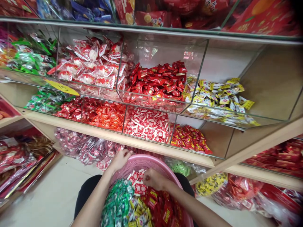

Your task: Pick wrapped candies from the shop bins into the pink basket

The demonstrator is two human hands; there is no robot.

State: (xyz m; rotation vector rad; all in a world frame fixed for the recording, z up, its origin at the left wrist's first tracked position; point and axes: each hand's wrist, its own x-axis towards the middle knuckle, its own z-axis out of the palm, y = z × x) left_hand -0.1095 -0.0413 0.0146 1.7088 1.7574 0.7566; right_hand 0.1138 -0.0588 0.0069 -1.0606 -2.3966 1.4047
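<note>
A pink plastic basket [163,160] sits between my knees. My left hand [121,161] is at its far left rim, fingers curled over the edge. My right hand [153,179] is inside the basket, fingers closed, right beside the red-and-white wrapped candies [139,186]; whatever it holds is hidden. Green wrapped candies [118,201] lie on the basket's left side. Yellow-and-white candies [140,212] fill the near middle, and dark red candies [165,211] are heaped on the right, partly under my right forearm.
Ahead stands a wooden shelf [94,127] with glass-divided compartments. Its lower row holds red-and-white candies [148,124] and red candies [190,138]. Above are yellow-and-white candies [222,94] and red packets [161,78]. Bagged candies [80,146] lie on the floor beneath.
</note>
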